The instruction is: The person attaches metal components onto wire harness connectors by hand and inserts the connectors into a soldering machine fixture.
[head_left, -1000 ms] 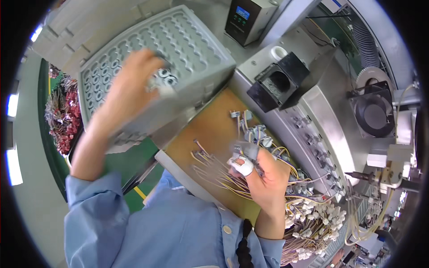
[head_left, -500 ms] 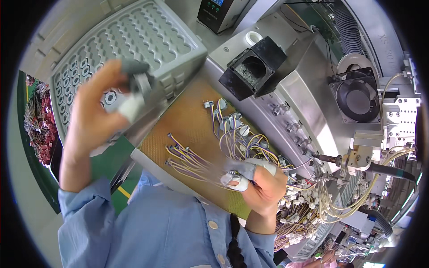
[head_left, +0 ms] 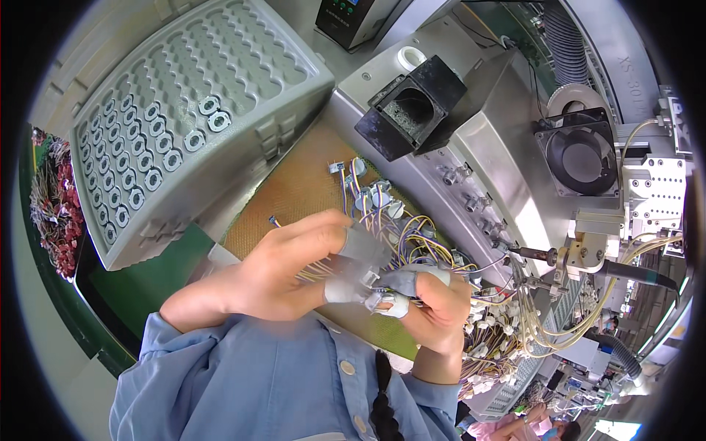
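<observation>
My left hand (head_left: 283, 268), wearing grey and white finger covers, has come in beside my right hand (head_left: 437, 305). Its covered fingertips are closed on a small silvery part (head_left: 370, 278), blurred and partly hidden. My right hand, also in finger covers, pinches something tiny between thumb and forefinger; its kind is hidden. The two sets of fingertips meet above the brown mat (head_left: 294, 176). Thin yellow and purple wires (head_left: 312, 270) pass behind my left hand. Past the fingers lie several round grey parts (head_left: 380, 197) with wires attached.
A grey moulded tray (head_left: 294, 77) at the left holds several ring-shaped metal parts (head_left: 194, 140). To the right stand a metal machine housing, a black square duct (head_left: 412, 110), a fan (head_left: 586, 153) and a soldering iron (head_left: 537, 255). White-ended wire bundles (head_left: 489, 342) lie near my right forearm.
My left hand has moved from over the tray, right and down, to meet my right hand, bringing a small part. More ring-shaped parts are uncovered on the tray. My right hand has barely moved.
</observation>
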Tool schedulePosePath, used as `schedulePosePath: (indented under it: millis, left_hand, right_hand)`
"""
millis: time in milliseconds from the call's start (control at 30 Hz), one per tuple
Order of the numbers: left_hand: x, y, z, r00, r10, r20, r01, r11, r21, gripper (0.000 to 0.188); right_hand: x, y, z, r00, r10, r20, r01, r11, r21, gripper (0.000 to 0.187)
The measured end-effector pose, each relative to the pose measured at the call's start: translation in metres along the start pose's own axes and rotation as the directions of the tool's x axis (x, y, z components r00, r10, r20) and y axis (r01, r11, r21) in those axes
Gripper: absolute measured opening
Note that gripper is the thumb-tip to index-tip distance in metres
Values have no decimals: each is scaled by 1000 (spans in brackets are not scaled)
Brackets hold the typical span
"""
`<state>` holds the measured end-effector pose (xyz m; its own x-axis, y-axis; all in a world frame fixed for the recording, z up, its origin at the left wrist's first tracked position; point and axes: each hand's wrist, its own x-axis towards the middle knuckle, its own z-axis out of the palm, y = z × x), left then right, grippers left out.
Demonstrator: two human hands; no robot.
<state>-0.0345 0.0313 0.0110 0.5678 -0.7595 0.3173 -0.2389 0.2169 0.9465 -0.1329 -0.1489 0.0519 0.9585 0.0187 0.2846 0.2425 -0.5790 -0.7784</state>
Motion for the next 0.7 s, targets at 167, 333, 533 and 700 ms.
schedulePosePath:
  millis: [167, 333, 533, 700]
  left_hand:
    - [0, -7, 3, 996, 85, 1, -85, 994, 62, 28]
    - [1, -6, 4, 999, 23, -28, -22, 999, 34, 30]
    - [1, -6, 2, 997, 41, -66, -34, 995, 93, 27]
    - [2, -8, -7, 995, 94, 27, -97, 981, 168, 29]
  right_hand:
    - [-2, 0, -6, 999, 7, 50, -8, 1000, 23, 24]
    - [-2, 2, -9, 970, 196, 140, -219, 960, 176, 15]
    - [-1, 2, -3, 958, 260, 125, -279, 946, 167, 38]
    - [7, -2, -10, 894, 375, 244, -424, 885, 193, 31]
